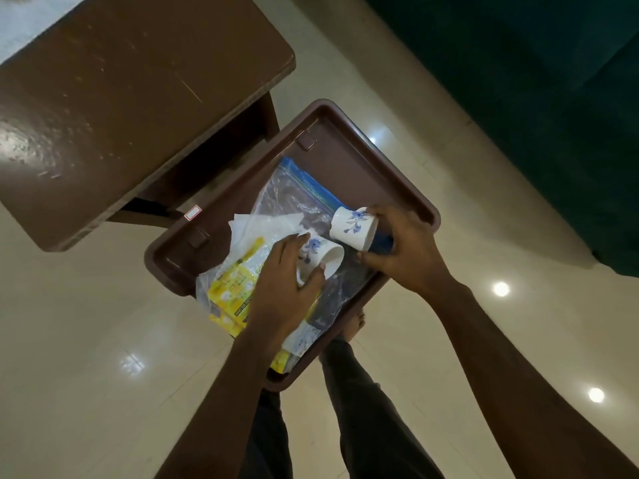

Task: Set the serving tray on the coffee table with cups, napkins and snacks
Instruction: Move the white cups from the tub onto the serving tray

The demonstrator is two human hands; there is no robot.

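A brown plastic serving tray [349, 157] hangs in the air above the floor, beside the brown coffee table [114, 98]. In it lie a clear zip bag [294, 195] with a blue strip, white napkins [262, 224] and yellow snack packets [235, 285]. My left hand [283, 288] grips a white cup with blue flowers [325, 259], tipped on its side over the packets. My right hand [408, 254] holds a second matching cup [352, 228] at the tray's right rim, also tilted. How the tray is held up is hidden.
Glossy cream floor tiles [103, 340] reflect ceiling lights. A dark green sofa [536, 98] fills the upper right. My legs and a bare foot [352, 326] show below the tray. The table's dark leg frame [221, 150] lies just left of the tray.
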